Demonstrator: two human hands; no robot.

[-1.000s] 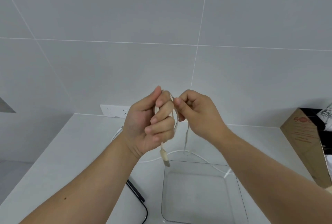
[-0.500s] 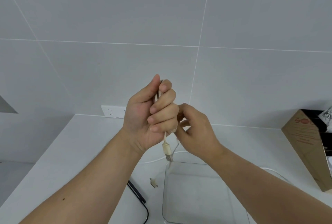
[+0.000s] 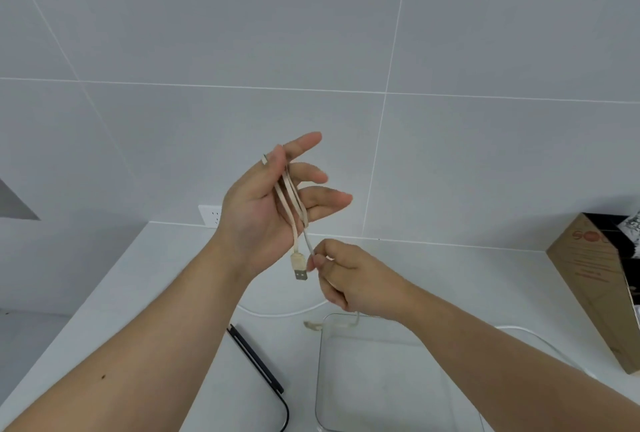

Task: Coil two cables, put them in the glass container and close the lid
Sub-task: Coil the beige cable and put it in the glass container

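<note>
My left hand (image 3: 263,220) is raised with its fingers spread, and loops of a beige cable (image 3: 290,199) lie across its palm. The cable's USB plug (image 3: 300,267) dangles below the palm. My right hand (image 3: 341,275) pinches the same cable just under the loops; the cable's tail (image 3: 313,326) hangs down to the counter. The square glass container (image 3: 320,379) stands open on the counter below my right forearm. A white cable (image 3: 277,314) lies on the counter behind it.
A black-framed lid (image 3: 258,362) lies to the left of the container. A brown cardboard box (image 3: 595,279) leans at the far right. A wall socket (image 3: 209,215) sits low on the tiled wall behind my left hand.
My left hand has opened from a fist to spread fingers, showing the loops. My right hand has moved down and right along the cable.
</note>
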